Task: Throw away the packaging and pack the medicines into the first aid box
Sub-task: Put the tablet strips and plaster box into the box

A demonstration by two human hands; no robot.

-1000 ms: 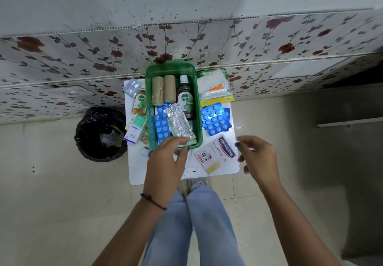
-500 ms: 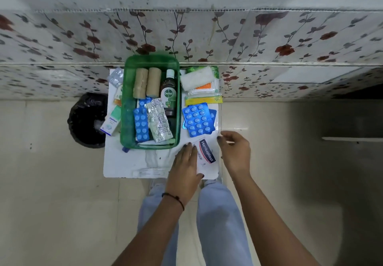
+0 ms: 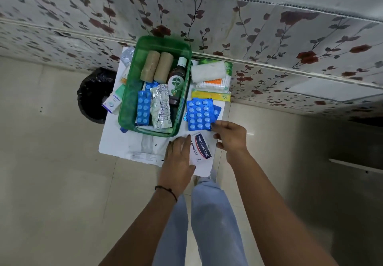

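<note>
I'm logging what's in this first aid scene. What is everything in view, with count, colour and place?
table: one, white, against the floral wall
first aid box: one, green, on the table
bandage rolls: two, beige, in the box, far end
Dettol bottle: one, dark, in the box
blister strips: at least two, blue, in the box
foil strip: one, silver, in the box
blister packs: two, blue, right of the box
Hansaplast pack: one, white, near table edge
cotton swabs pack: one, behind the blister packs
bin: one, black, left on the floor
left hand: on the Hansaplast pack
right hand: at the blister packs' edge
</note>
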